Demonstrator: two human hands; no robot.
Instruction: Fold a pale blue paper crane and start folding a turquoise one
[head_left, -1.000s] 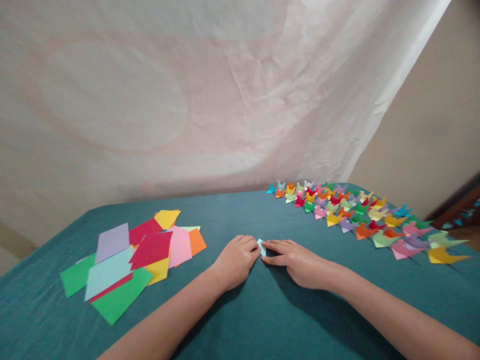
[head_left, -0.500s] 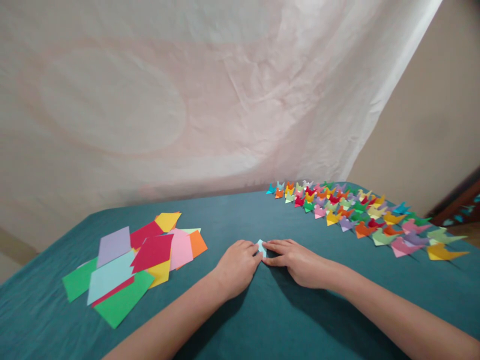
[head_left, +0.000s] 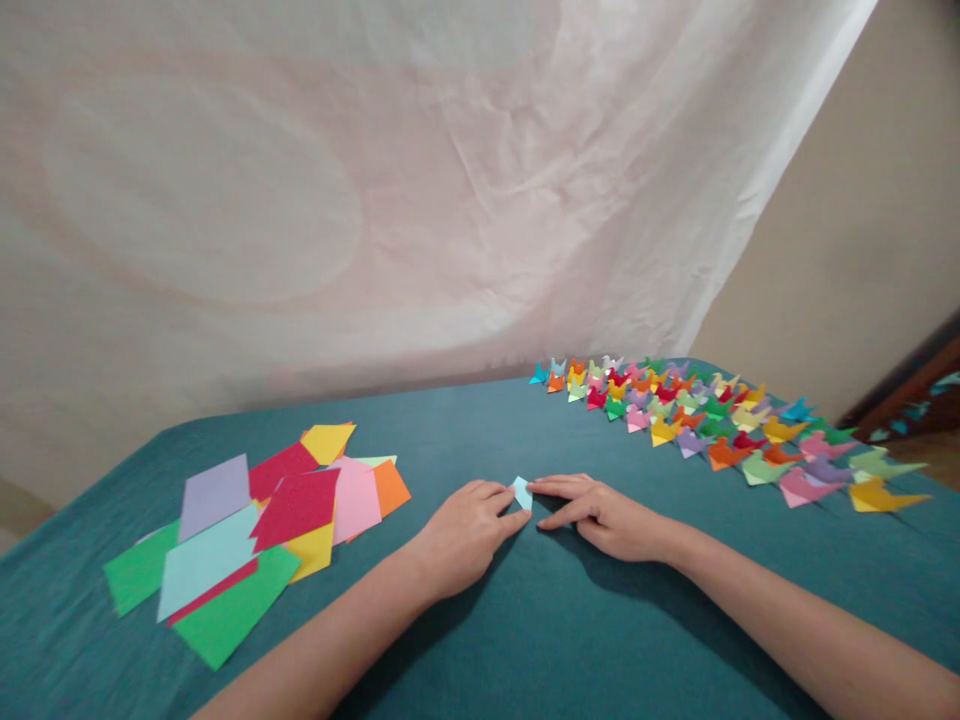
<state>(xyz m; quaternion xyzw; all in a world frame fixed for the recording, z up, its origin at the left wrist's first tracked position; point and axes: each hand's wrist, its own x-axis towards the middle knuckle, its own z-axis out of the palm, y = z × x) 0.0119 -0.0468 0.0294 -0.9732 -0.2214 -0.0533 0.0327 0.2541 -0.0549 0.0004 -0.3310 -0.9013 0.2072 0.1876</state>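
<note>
A small folded piece of light blue paper (head_left: 523, 492) lies on the teal cloth between both hands. My left hand (head_left: 469, 530) presses it from the left, with fingertips at its left edge and the thumb at its lower end. From the right, my right hand (head_left: 611, 515) reaches in with its index fingertip at the paper's upper right edge. The right thumb is spread apart from the index finger and rests on the cloth, off the paper. Fingertips cover part of the paper's edges.
On the left lies a loose pile of coloured paper sheets, with a red sheet (head_left: 300, 505) on top and a green sheet (head_left: 236, 605) nearest me. Rows of folded paper birds, among them a yellow bird (head_left: 885, 495), stand at the right. A pale curtain (head_left: 420, 200) hangs behind the table.
My right thumb has moved off the paper and slightly right, while the index fingertip stays at its edge. My left hand keeps its place on the paper. The camera view has shifted slightly.
</note>
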